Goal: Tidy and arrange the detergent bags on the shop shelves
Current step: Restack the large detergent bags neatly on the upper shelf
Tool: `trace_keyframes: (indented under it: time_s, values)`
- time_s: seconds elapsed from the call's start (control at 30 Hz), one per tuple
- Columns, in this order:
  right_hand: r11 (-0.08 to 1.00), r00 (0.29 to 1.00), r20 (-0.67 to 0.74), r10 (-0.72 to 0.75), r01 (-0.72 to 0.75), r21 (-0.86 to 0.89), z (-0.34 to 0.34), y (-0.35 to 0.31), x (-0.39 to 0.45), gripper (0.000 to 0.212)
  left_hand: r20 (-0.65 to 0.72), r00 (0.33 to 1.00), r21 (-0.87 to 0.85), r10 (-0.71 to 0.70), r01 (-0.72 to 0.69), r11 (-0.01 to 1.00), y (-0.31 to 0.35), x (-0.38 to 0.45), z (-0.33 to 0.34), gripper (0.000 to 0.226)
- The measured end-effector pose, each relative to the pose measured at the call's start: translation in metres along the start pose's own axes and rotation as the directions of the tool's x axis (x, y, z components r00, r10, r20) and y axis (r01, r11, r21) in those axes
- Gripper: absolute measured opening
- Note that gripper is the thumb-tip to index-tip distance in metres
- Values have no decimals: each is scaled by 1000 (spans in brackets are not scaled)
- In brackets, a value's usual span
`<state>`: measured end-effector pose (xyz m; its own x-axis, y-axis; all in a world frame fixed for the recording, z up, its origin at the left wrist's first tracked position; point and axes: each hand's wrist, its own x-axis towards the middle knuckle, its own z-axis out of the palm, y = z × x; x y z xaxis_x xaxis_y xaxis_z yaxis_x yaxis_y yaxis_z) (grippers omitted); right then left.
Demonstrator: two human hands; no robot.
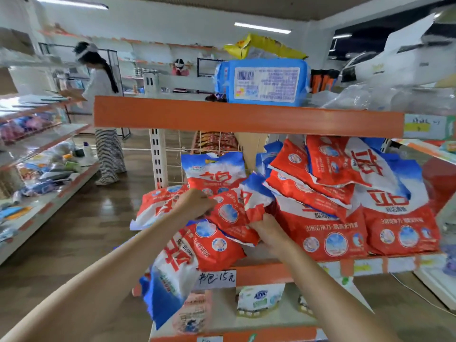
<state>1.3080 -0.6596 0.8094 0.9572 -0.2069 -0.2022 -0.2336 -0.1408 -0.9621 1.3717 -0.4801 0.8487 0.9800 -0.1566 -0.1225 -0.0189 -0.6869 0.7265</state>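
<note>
the tidying looks barely begun. both hands are on one red detergent bag lying crooked at the centre of the frame: the left hand pinches its upper left edge with curled fingers, and the right hand grips its crumpled right edge. this bag rests on the middle shelf among the others. at right of the frame a heap of detergent bags lies jumbled and overlapping, none upright. left of centre, another bag droops over the shelf's front lip, partly hanging off. one bag behind the hands stands roughly upright. i'd judge nearly all the straightening, stacking and facing is still left.
</note>
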Motion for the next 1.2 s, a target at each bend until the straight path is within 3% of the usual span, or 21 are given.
trace_keyframes:
  time_s: [0.07,0.13,0.23,0.33,0.4,0.47,0.5,0.6,0.67,0.73,0.83,0.9,1.0,1.07,1.2]
  values:
    - [991,992,51,-115,118,-64,-7,-15,-13,21,-154,982,112,108,-91,990,-7,6,-7,21]
    - [973,984,107,-144,160,-167,-15,-31,-28,12,-44,998,67,46,-43,997,-16,15,-5,37]
    - [940,955,251,-160,225,-256,-27,-51,-45,21,147,966,-228,-211,240,943,-20,15,-1,48]
    - [916,942,281,-186,269,-298,-40,-61,-50,19,265,956,-549,-125,256,796,-21,10,-5,28]
    - [929,949,228,-219,274,-248,-53,-64,-48,18,336,942,-715,21,240,656,-17,-4,-8,28]
    - [970,963,137,-230,238,-43,-66,-68,-46,17,334,925,-801,179,179,571,-12,-8,-4,57]
    - [974,973,80,-218,211,85,-73,-69,-45,18,342,913,-828,224,180,531,-4,-13,-1,60]
    - [926,982,-94,-165,187,328,-99,-73,-42,18,390,901,-850,190,274,449,35,-28,12,21]
    - [917,972,-170,-160,210,340,-119,-72,-42,16,313,936,-865,160,212,455,67,-30,21,9]
    - [912,962,-214,-170,235,336,-141,-73,-45,18,270,938,-891,217,158,425,96,-28,31,10]
    - [911,909,-332,-252,339,235,-172,-84,-41,18,172,950,-940,260,80,331,133,-10,55,14]
    - [909,860,-437,-265,374,183,-186,-90,-27,17,70,977,-964,199,14,266,157,4,73,14]
    - [941,781,-542,-309,169,-293,-194,-92,-1,34,69,987,-943,145,17,332,177,11,103,11]
    - [890,797,-501,-338,97,-446,-193,-91,3,44,112,979,-905,169,30,425,181,9,118,14]
    - [974,893,-405,-195,128,-185,-199,-72,-3,72,34,985,-870,172,-55,489,182,11,126,10]
